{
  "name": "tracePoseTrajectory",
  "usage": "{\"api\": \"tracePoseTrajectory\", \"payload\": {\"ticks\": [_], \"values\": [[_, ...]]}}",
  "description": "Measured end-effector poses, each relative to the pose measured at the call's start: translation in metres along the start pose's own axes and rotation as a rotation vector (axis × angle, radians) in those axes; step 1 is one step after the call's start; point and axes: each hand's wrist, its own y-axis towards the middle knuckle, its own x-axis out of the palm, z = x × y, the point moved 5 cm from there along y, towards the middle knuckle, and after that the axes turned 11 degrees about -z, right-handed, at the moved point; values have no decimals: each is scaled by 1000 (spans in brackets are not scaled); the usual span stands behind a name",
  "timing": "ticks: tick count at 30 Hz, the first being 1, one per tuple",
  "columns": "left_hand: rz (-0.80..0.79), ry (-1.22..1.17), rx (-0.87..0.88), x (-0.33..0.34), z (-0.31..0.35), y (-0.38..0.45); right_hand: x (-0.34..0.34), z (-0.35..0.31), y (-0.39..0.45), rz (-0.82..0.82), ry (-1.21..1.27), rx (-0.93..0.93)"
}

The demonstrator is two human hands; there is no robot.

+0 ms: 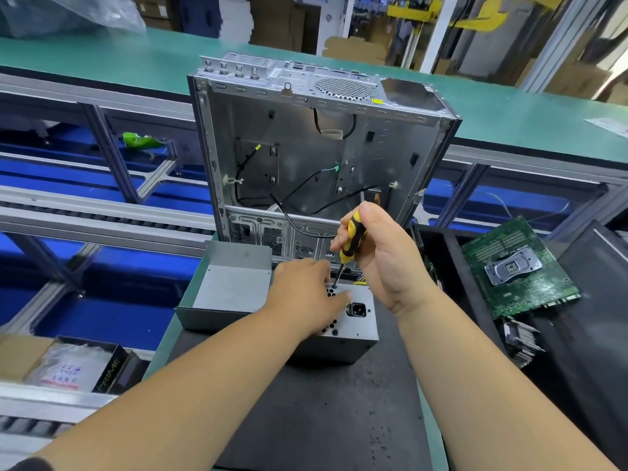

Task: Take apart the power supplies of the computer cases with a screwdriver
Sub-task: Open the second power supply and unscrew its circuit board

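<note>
Gripping hand: my right hand (380,253) curls its fingers round the yellow-and-black handle of the screwdriver (351,241), which stands nearly upright with its tip on a screw at the far edge of the power supply (353,329).
Steadying hand: my left hand (306,294) lies palm down on the top face of the power supply, fingers fairly straight and pressing, thumb beside the perforated vent holes.
Power supply: a grey sheet-metal box lying on the black mat (323,413), just in front of the computer case (316,158); its top face carries round vent holes and a black mains socket (356,310).
Metal cover: a bent, matt grey sheet-metal shell (231,287) lies open side up just left of the power supply.
Computer case: a bare silver chassis standing upright with its side open; inside hang thin black cables, a white connector and white cable ties; its upper panel has a round mesh grille.
Black bin: to my right, a dark bin (452,253) holds a green circuit board (518,266) with a metal socket frame, lying tilted.
Cardboard box: at lower left, a box (20,355) holds a clear plastic bag (68,367) with printed lettering.
</note>
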Motion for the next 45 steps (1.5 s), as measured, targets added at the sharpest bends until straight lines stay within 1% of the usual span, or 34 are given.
{"api": "tracePoseTrajectory", "payload": {"ticks": [4, 8, 11, 15, 18, 22, 26, 29, 35, 38, 41, 45], "values": [[24, -82, -20, 4, 2, -3, 0, 0, 1, 11, 69, -39], [0, -205, -22, 5, 0, -4, 3, 4, 5, -6, 72, -33], [-14, -251, -42, 4, -4, -6, 5, 6, 6, -6, 94, -36], [-17, -293, -48, 5, -6, -7, 3, 5, 3, -1, 19, -39], [10, -291, -18, 3, -3, -9, 0, -2, 1, 26, -34, -9], [18, -288, -12, 3, -5, -10, 1, -7, -2, 37, -42, 32], [13, -286, -17, 2, -5, -9, 7, -2, -5, 75, 41, -45], [4, -283, -32, 3, -5, -9, 9, 1, -3, 85, 53, -88], [19, -273, -32, 3, -6, -11, 14, 1, 3, 21, 62, -82], [14, -248, -22, 2, -4, -10, 8, 0, -2, 27, -33, -73], [-4, -201, -11, 1, -2, -8, 3, -4, -7, 50, -131, -22], [-7, -174, -2, 2, -2, -6, -1, -9, -11, 136, -176, -14]]}}
